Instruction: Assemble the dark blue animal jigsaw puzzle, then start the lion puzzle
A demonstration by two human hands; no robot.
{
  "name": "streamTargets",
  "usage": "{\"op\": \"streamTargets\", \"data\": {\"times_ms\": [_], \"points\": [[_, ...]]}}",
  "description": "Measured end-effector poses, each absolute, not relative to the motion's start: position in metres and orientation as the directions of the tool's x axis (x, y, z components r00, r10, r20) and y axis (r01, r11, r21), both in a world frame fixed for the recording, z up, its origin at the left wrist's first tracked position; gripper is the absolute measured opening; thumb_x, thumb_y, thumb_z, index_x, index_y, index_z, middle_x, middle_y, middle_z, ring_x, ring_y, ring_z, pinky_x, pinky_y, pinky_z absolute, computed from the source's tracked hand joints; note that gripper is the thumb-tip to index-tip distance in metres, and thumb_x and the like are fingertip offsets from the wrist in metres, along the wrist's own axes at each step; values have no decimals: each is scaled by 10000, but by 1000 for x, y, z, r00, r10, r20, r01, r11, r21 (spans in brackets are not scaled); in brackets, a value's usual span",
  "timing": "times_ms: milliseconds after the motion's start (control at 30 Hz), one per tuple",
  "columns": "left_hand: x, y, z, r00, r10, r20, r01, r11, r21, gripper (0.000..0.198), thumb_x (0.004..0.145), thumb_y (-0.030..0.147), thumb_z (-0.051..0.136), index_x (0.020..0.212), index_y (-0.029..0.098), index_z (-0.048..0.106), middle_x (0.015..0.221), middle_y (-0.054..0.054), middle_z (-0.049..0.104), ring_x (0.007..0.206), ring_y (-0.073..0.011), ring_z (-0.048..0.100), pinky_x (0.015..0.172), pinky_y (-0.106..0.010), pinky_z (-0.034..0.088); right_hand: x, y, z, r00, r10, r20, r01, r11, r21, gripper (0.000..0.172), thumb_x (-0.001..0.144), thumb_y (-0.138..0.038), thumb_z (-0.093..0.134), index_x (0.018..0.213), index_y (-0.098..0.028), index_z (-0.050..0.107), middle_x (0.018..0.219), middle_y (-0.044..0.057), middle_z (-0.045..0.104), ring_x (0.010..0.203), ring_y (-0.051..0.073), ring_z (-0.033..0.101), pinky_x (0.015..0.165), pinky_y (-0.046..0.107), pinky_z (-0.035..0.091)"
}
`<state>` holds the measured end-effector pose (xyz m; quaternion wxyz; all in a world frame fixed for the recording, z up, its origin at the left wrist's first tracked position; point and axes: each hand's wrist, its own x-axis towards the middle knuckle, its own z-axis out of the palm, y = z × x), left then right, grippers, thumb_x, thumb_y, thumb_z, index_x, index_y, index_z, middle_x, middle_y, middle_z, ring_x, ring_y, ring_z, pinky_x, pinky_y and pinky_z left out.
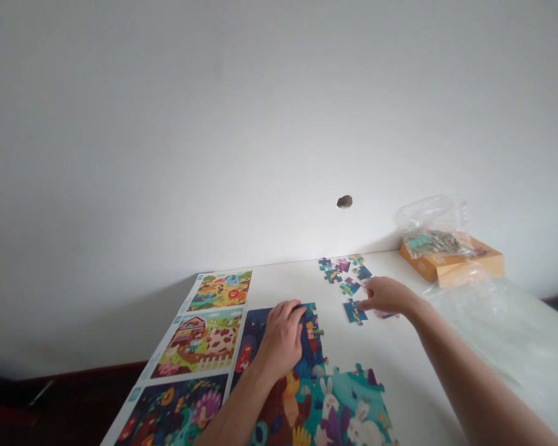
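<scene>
My left hand (283, 334) lies palm down on the upper part of a partly assembled jigsaw puzzle (337, 396), fingers stretched out near its top edge. White rabbits and a dark blue area show on the joined part. To the right, my right hand (387, 295) is curled, its thumb on a loose blue-and-orange puzzle piece (354, 311) lying on the table. Several more loose puzzle pieces (343, 266) lie just beyond, and one is partly hidden beneath this hand.
A printed picture sheet (202, 341) with several scenes lies along the table's left side. At the right stands a yellow box (456, 270) with a clear bag of pieces (434, 241) on it. Crumpled clear plastic (474, 288) lies before it. The wall (279, 155) behind has a hole (345, 202).
</scene>
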<state>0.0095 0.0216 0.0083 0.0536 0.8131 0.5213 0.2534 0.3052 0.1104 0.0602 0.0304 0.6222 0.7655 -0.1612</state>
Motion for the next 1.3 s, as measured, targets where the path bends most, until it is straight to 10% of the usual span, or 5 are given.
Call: {"op": "streamTargets", "data": {"times_ms": [467, 667, 900, 1100, 1300], "points": [[6, 28, -1, 197, 901, 387, 854, -352, 383, 561, 668, -88, 479, 1125, 195, 640, 1173, -80, 601, 1147, -249, 545, 1020, -454, 459, 293, 108, 55, -123, 976, -179, 987, 101, -126, 361, 761, -454, 700, 995, -179, 714, 955, 140, 732, 917, 300, 688, 768, 367, 506], [7, 27, 1, 188, 906, 378, 859, -338, 384, 567, 669, -93, 476, 1125, 198, 644, 1169, -76, 596, 1142, -246, 540, 1020, -445, 454, 245, 102, 31, -409, 904, 126, 891, 425, -159, 588, 940, -400, 518, 1486, -246, 364, 1576, 94, 337, 1460, 315, 229, 1136, 571, 236], [9, 26, 4, 182, 915, 360, 863, -324, 387, 581, 662, -93, 451, 1124, 196, 653, 1163, -80, 599, 1144, -245, 538, 1035, -440, 441, 242, 110, 8, -348, 907, 238, 903, 392, -174, 377, 960, -433, 494, 1246, -217, 611, 1439, 128, 512, 1383, 333, 353, 1137, 642, 146], [10, 25, 8, 176, 918, 356, 866, -317, 387, 571, 654, -94, 460, 1109, 188, 657, 1155, -85, 601, 1135, -248, 540, 1034, -447, 441, 237, 117, 5, -433, 878, 204, 862, 470, -192, 588, 973, -518, 426, 1475, -214, 387, 1545, 103, 390, 1456, 394, 190, 1100, 743, 14], [8, 27, 3, 188, 900, 392, 855, -347, 386, 569, 666, -102, 453, 1109, 197, 648, 1144, -77, 596, 1129, -240, 541, 1026, -437, 451, 239, 97, 23, -517, 821, 243, 789, 567, -236, 314, 942, -356, 520, 1224, -247, 605, 1241, 77, 639, 1227, 281, 509, 1150, 639, 2]]}}
